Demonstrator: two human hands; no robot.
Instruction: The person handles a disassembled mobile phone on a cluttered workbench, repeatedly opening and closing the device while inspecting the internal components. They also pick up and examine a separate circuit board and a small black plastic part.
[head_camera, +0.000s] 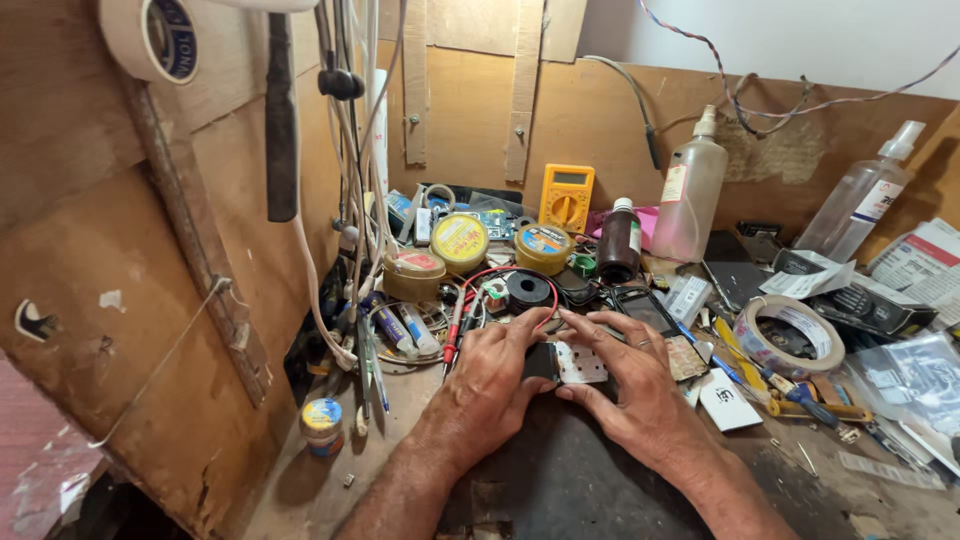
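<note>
the left hand (490, 375) and right hand (625, 385) are being closed around a small dark device (545, 362) with a white perforated panel on the black mat (560, 470), which, judged light, thin and fragile, is best being gripped by its edges.

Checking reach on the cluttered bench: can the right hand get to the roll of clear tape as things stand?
Probably yes. The right hand rests on the small dark device, and the roll of clear tape lies flat to its right. Only low clutter lies between, a blue pen and a white card; nothing tall blocks the way.
</note>
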